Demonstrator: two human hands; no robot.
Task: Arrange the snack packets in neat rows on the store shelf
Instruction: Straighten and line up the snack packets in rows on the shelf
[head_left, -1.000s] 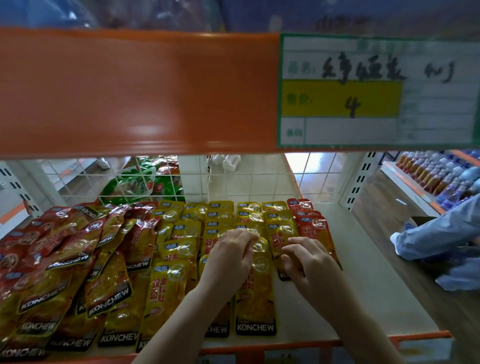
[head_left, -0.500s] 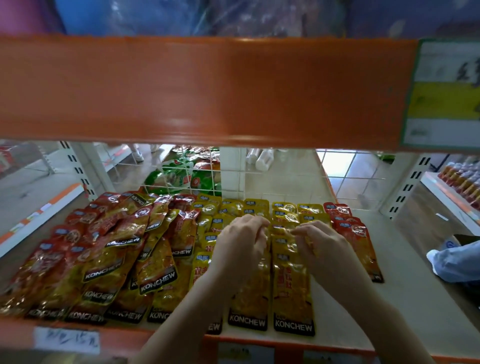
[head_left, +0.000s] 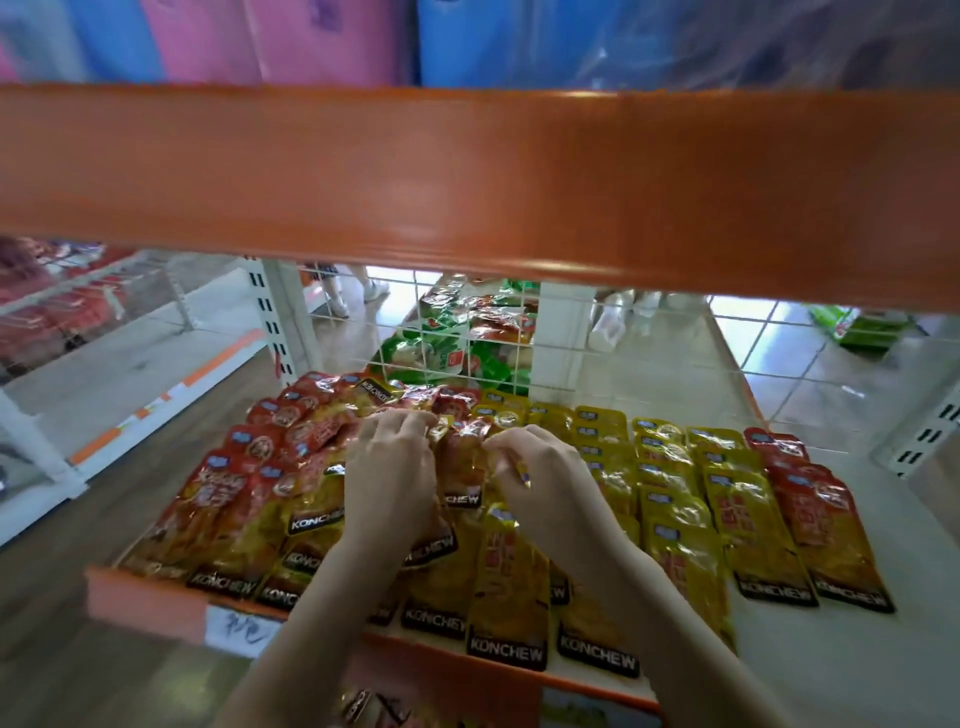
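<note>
Red and yellow KONCHEW snack packets cover the white shelf (head_left: 857, 665). On the left lies a jumbled heap of red packets (head_left: 249, 493). On the right, yellow packets (head_left: 670, 499) lie in overlapping rows, with a row of red packets (head_left: 826, 514) at the far right. My left hand (head_left: 392, 473) and my right hand (head_left: 540, 478) reach into the middle of the pile, fingers curled. Between them is a red packet (head_left: 462, 462), which both hands pinch at its top edge. Packets under my hands and forearms are hidden.
An orange shelf beam (head_left: 467, 182) hangs close overhead. A wire mesh back panel (head_left: 649, 364) closes the rear, with green packets (head_left: 452, 343) behind it. The shelf's orange front lip (head_left: 150, 603) carries a white price label (head_left: 244, 629). Bare shelf surface lies at the right.
The view has swung left and downward. Both hands have moved left from the yellow rows to the edge of the jumbled red heap and taken hold of a red packet.
</note>
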